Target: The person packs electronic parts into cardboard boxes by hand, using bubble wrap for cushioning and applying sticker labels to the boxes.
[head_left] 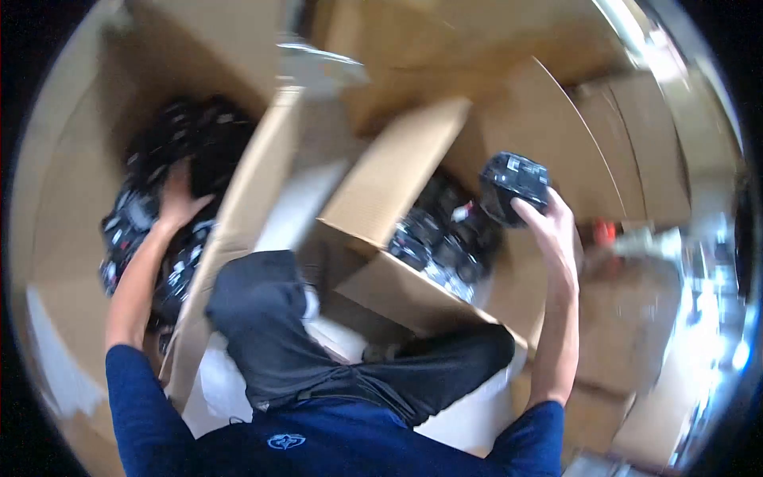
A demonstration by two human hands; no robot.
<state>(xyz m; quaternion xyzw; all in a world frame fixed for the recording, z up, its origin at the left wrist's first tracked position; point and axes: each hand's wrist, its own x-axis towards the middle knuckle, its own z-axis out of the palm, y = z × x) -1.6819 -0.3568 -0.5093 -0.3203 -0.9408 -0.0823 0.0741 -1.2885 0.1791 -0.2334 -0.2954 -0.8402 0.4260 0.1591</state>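
Note:
My right hand (551,225) grips a black item wrapped in clear, shiny plastic (514,188), thumb on its near side. It is held above the right part of an open cardboard box (445,292) in front of me, which contains several similar black wrapped items (445,238). On the left, my left hand (181,199) reaches down into a larger cardboard box (253,179), over a heap of black plastic-wrapped items (191,131). Its thumb is spread from the fingers, and the fingertips are partly lost among the dark wrapping. What exactly the wrapped items are cannot be made out.
My legs in dark trousers (274,318) are bent between the two boxes. Raised cardboard flaps (401,175) stand between the boxes and at the right. More cardboard boxes (628,318) are at the right, beside a small red object (606,232). Motion blurs the far part.

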